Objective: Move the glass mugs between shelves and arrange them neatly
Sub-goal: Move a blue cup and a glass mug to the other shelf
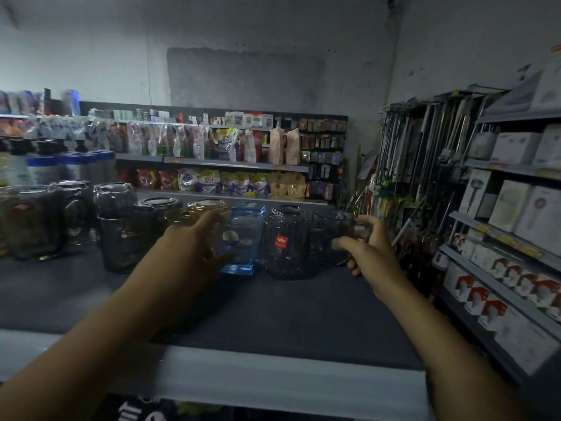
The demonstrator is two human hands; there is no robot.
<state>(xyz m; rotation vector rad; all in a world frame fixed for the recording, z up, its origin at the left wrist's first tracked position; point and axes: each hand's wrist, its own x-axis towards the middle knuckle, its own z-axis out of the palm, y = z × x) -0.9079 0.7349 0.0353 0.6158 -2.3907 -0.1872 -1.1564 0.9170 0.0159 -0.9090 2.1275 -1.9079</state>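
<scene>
Several glass mugs stand in rows on a dark shelf top [273, 314]. My right hand [368, 253] grips the handle of a clear mug [329, 235] at the right end of the front row. Beside it stands a ribbed clear mug [287, 247] with a red label. Left of that is a blue mug [246, 241], and my left hand [194, 238] wraps round its left side. A dark smoky mug [126, 238] stands further left, with an amber one [208, 209] behind my left hand.
More glass mugs [33, 220] crowd the shelf's left end. A rack of boxed goods [513, 268] stands close on the right, with hanging tools [425, 165] behind it. Across the aisle are shelves of packaged goods [218, 159]. The shelf's pale front edge [273, 378] runs below my arms.
</scene>
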